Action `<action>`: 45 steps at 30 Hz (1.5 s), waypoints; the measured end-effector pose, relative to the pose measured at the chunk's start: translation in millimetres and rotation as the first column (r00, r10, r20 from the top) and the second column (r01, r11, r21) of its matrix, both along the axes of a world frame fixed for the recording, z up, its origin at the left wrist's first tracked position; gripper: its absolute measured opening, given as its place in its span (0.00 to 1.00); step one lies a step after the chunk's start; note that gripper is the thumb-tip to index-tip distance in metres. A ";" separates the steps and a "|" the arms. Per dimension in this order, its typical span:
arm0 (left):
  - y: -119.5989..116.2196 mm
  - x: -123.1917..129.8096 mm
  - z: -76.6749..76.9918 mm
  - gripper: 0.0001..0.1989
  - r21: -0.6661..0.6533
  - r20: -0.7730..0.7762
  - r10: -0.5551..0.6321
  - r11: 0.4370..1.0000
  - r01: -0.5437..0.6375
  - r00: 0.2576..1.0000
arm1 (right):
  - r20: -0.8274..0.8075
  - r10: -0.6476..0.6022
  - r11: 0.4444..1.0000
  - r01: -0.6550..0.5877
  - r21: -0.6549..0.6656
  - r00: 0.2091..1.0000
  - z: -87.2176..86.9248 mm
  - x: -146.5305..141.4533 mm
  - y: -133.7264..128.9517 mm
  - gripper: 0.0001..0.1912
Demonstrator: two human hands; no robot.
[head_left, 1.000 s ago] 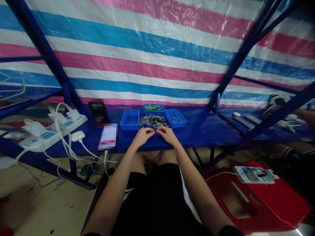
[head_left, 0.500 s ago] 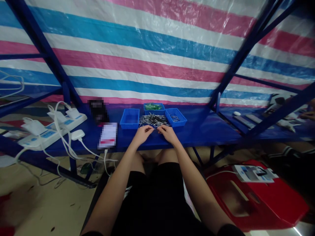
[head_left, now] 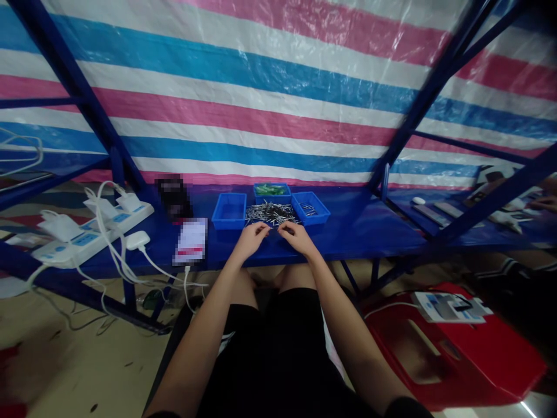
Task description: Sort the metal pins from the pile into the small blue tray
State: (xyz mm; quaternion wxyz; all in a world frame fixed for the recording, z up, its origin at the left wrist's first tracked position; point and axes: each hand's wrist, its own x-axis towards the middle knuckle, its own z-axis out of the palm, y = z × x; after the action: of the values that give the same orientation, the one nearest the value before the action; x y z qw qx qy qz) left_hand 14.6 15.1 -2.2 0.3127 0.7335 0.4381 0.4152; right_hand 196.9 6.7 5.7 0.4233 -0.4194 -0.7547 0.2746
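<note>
My left hand (head_left: 254, 237) and my right hand (head_left: 296, 235) are close together at the near edge of a pile of thin metal pieces (head_left: 273, 212) on the blue table. The fingers of both are pinched together, and what lies between the fingertips is too small to make out. Left of the pile stands a blue tray (head_left: 230, 223) with nothing visible inside. Another blue tray (head_left: 319, 218) on the right holds a few thin metal pieces. Behind the pile, a third blue tray (head_left: 273, 198) contains green items.
A phone (head_left: 191, 239) with a cable and a dark object (head_left: 174, 197) lie at left, beside a white power strip (head_left: 93, 232) with chargers. Blue frame bars (head_left: 404, 128) slope at both sides. A red stool (head_left: 483, 348) stands at lower right; another person's hand (head_left: 543, 202) shows far right.
My hands stay nearly in place, with the fingertips shifted very slightly. At the far right, the other person's hand and arm have moved.
</note>
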 end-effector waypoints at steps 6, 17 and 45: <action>1.6 0.1 -0.7 0.15 -0.018 0.016 -0.011 1.000 0.011 1.000 | -0.031 0.005 1.000 -0.006 -0.012 1.000 -0.3 0.2 -0.4 0.09; 2.7 0.9 -3.6 0.14 -0.064 0.134 -0.012 0.998 0.020 0.991 | -0.338 -0.307 0.947 0.322 -0.014 0.890 -11.1 6.4 14.3 0.28; -7.4 1.2 14.1 0.17 0.221 -0.631 0.505 0.845 -0.487 0.589 | 0.277 -0.457 0.889 0.446 0.106 0.845 -17.1 -0.4 14.0 0.10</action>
State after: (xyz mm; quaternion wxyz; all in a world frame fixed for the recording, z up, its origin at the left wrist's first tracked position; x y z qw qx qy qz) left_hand 15.9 7.6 11.9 -0.0026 0.6844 0.7012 0.1999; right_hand 196.5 20.7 -11.4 0.3668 -0.6131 -0.6942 0.0879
